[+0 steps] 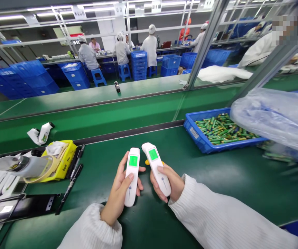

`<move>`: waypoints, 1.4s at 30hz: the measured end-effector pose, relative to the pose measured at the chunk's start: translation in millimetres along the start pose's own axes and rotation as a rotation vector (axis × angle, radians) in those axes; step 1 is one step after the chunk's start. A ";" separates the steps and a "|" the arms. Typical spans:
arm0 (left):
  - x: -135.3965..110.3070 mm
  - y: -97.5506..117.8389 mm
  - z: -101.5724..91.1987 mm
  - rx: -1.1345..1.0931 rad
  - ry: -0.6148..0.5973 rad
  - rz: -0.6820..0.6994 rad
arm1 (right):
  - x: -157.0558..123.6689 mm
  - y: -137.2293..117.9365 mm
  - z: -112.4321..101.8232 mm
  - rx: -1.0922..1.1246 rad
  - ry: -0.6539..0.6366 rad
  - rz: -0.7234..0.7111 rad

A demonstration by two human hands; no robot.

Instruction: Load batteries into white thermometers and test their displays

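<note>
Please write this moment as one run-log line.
left hand holds: white thermometer | right hand holds: second thermometer | screens: both green | right side: blue tray of batteries

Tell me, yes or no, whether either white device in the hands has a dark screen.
No: the left device in the left hand and the right device in the right hand both show bright green screens.

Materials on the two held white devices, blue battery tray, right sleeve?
Left device and right device: likely molded plastic, smooth white shells with a soft sheen. Blue tray: probably rigid plastic, going by its uniform color and thick rim. Right sleeve: textile, matte, with fine ribbing and soft folds; fiber unclear.
</note>
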State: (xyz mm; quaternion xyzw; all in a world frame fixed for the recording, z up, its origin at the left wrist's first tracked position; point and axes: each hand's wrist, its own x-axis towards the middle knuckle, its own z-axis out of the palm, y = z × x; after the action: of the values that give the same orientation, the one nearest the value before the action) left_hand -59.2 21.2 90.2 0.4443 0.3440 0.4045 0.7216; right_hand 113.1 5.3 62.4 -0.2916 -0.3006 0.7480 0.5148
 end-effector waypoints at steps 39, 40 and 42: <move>4.0 -14.7 -7.3 0.005 0.119 0.050 | -7.0 6.7 5.3 -0.485 0.040 0.075; 3.9 -15.4 -6.7 -0.007 0.110 0.051 | -8.0 6.9 5.9 -0.518 0.076 0.082; 3.1 -16.3 -5.1 -0.020 0.103 0.046 | -9.4 7.9 6.1 -0.586 0.108 0.057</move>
State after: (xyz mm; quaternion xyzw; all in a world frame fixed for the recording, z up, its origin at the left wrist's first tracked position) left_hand -57.6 21.3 72.9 0.4234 0.3660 0.4467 0.6980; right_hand 106.7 -6.7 61.7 -0.4755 -0.4675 0.6269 0.4030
